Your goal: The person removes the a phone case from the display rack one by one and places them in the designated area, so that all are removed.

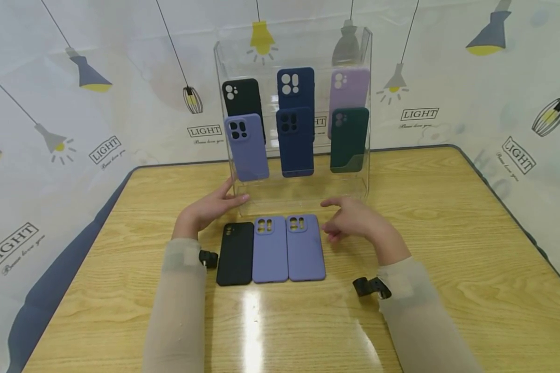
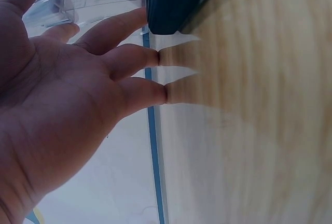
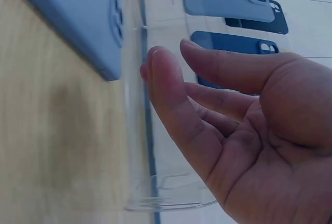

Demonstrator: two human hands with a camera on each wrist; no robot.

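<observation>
Three phone cases (image 1: 270,249) lie side by side mid-tabletop (image 1: 448,269), before the display stand (image 1: 293,111) at its far edge.

The backdrop (image 1: 121,124) behind the table's far edge repeats the word "LIGHT"; the small script beneath seems unreadable.
</observation>
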